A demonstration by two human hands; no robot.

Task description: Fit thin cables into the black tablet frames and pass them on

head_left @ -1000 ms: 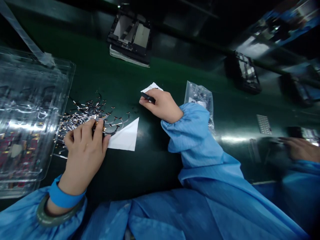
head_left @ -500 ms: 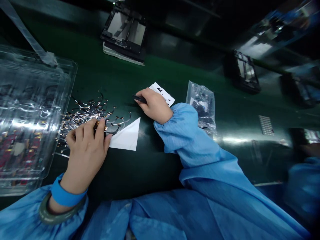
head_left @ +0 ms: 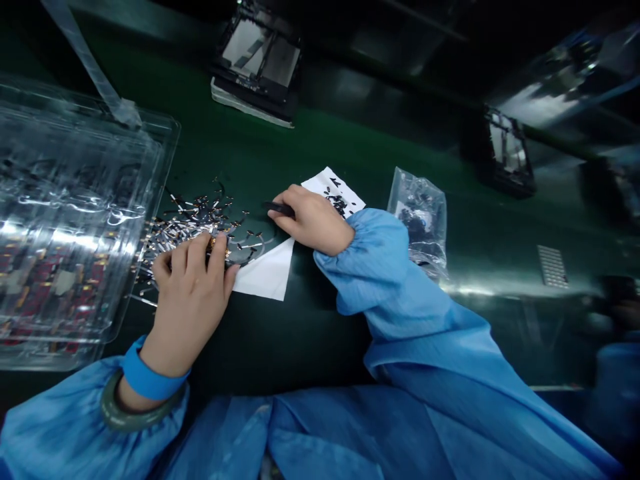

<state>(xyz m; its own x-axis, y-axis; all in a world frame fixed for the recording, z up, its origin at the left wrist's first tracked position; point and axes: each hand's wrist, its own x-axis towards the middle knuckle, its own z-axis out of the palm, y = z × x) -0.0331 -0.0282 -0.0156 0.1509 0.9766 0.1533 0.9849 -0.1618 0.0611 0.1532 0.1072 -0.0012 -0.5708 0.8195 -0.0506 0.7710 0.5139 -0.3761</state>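
Note:
My left hand [head_left: 193, 293] rests with fingers curled on a heap of small flex-cable parts [head_left: 190, 223] lying on the green bench, pinching one small gold-tipped part. My right hand [head_left: 313, 217] is closed round a thin black tool [head_left: 277, 209], whose tip points left toward the heap. A white paper sheet [head_left: 265, 270] lies between the two hands. Behind my right hand is a second white paper [head_left: 333, 187] with tiny black pieces scattered on it.
A stack of clear plastic blister trays [head_left: 70, 220] fills the left. A clear bag of small parts [head_left: 420, 220] lies right of my right sleeve. Dark device frames [head_left: 257, 60] [head_left: 507, 150] sit at the back. A person in a blue sleeve shows blurred at the far right edge.
My right hand with the tool has slid left toward the heap, uncovering the paper with black pieces. The left hand has barely shifted. The view has drifted, and the other person's hand has left sight.

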